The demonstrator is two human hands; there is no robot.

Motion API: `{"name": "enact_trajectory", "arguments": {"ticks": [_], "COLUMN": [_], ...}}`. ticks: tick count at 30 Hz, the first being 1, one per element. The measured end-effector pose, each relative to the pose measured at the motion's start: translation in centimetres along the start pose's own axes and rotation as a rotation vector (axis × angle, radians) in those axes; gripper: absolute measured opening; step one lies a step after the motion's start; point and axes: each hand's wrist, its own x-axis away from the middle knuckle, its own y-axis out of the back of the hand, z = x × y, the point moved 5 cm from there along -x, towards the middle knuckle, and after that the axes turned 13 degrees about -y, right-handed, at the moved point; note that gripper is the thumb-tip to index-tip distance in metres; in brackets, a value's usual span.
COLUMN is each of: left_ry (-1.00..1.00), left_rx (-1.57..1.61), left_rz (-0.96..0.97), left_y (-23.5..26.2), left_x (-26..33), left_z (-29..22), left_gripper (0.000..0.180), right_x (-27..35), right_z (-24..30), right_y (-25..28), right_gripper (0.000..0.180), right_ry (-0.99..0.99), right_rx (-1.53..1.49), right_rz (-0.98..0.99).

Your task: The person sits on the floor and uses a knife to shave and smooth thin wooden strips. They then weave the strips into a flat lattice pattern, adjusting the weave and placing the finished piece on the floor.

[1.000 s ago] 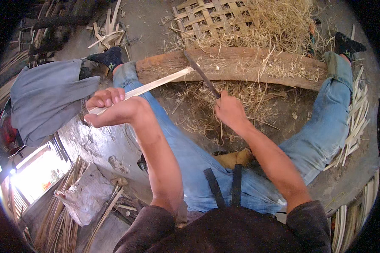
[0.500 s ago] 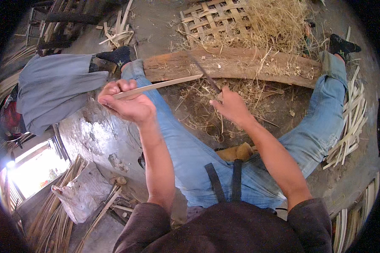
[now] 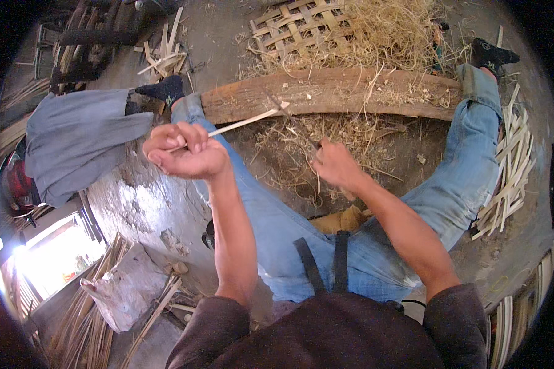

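**Pale cream strip (image 3: 246,123) in the left, dark blade (image 3: 303,130) in the right, both just short of a big wooden plank (image 3: 332,92)**

So the left hand (image 3: 188,150) was palm up with the fingers curled round the near end of the strip, gripping it off the near side of the plank, toward its left end. The right hand (image 3: 337,165) had its fingers wrapped round the blade's handle end, nearer the wearer than the plank's middle. The blade was pretty blurry, but it slanted across the strip's far tip. That tip overlapped the plank in view; couldn't tell if it actually touched the wood.

Handling-wise, I'd guess the strip was super light and springy, stiff lengthwise but whippy at the free end, and maybe prone to splitting or leaving splinters. Best hold, imo: pinch the flat faces well back from the tip, and don't slide fingers along the edges. Blade only by the handle, obviously.

Further out, curly shavings (image 3: 406,37) were heaped beyond the plank toward its right, beside an open-weave panel (image 3: 301,27). A grey cloth (image 3: 80,141) lay off the plank's left end, and a bunch of cut strips (image 3: 511,166) off its right end, next to the jeans leg (image 3: 455,166).
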Motion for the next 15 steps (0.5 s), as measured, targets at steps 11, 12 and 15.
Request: {"name": "enact_trajectory", "arguments": {"ticks": [11,12,15], "left_ry": [-0.001,0.011,0.028], "left_rx": [-0.059,-0.057,0.031], "left_rz": [-0.092,-0.12,-0.144], "left_y": [2.3,2.7,3.9], "left_x": [-0.6,-0.7,-0.7], "left_z": [0.9,1.1,0.8], "left_gripper": [0.042,0.041,0.041], "right_x": [-0.1,-0.3,-1.2], "right_z": [-1.4,-0.9,-3.1], "right_y": [-2.0,-1.7,-0.6], "right_gripper": [0.034,0.034,0.038], "right_ry": [-0.018,-0.005,-0.164], "right_rx": [0.045,0.034,0.083], "right_rz": [0.014,0.005,0.002]}}
